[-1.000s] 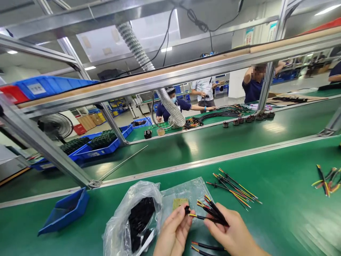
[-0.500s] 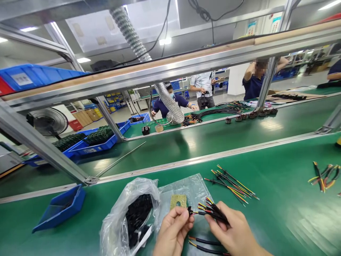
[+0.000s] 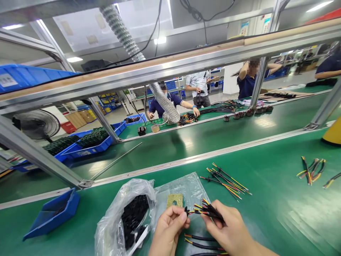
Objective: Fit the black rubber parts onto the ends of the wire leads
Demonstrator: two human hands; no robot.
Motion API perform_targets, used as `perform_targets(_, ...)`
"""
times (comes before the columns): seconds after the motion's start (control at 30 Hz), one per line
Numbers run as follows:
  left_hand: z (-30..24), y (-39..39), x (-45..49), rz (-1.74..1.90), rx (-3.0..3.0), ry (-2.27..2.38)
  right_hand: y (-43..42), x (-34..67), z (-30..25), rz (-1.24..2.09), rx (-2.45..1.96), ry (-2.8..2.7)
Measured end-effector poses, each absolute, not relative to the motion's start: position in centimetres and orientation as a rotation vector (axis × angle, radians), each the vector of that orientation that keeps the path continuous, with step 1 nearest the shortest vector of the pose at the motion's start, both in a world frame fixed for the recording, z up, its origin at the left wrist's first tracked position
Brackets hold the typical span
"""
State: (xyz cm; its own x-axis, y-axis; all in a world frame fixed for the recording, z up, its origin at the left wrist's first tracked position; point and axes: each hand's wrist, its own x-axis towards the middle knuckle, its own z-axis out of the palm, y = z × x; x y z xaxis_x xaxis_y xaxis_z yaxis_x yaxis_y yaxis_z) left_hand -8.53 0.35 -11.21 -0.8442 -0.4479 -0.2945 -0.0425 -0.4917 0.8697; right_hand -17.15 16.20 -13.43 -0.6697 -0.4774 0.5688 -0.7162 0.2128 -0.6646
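My right hand (image 3: 231, 233) grips a bundle of short black cables (image 3: 209, 209) with red and yellow wire ends. My left hand (image 3: 167, 231) pinches a small black part (image 3: 186, 211) at the tip of one cable in that bundle. Both hands hover low over the green bench (image 3: 271, 199). Just left of my left hand lies a clear plastic bag of small black parts (image 3: 130, 218). Under the hands lie two or three more cables (image 3: 202, 241) and a flat clear bag with a yellow sponge square (image 3: 174, 200).
A fan of loose cables (image 3: 226, 181) lies beyond my right hand, more cables (image 3: 310, 169) at the right. A blue bin (image 3: 52, 213) sits at the left. Behind the aluminium frame (image 3: 165, 76) run a conveyor belt and other workers.
The view has drifted right and down slightly. My hands have stayed together, with the left fingers working the black part onto the cable end.
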Motion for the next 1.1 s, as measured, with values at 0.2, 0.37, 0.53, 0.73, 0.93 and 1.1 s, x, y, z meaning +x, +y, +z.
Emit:
perform_targets(0.2, -11.1, 0.3, -8.4, -2.505, 0.757, -1.376, 16.3, -17.1, -13.5, 1.441, 1.130, -2.219)
perform_targets(0.37, -11.3, 0.0, -8.4, -2.649, 0.742, -1.290, 16.2, -17.3, -13.5, 1.496, 1.065, -2.311)
perform_targets(0.53, -11.6, -0.3, -8.4, -2.662, 0.731, -1.218, 16.5, -17.2, -13.5, 1.422, 1.190, -2.254)
perform_targets(0.73, -12.2, 0.4, -8.2, -2.638, 0.724, -1.295, 16.9, -17.1, -13.0, 1.393, 1.503, -2.117)
perform_targets(0.93, -13.0, 1.2, -8.4, -2.360, 0.513, -1.434, 16.3, -16.4, -12.8, 1.653, 1.271, -2.500)
perform_targets(1.1, -14.2, 1.9, -8.5, -2.337, 0.381, -1.446, 16.1, -16.3, -13.3, 1.838, 1.323, -2.519)
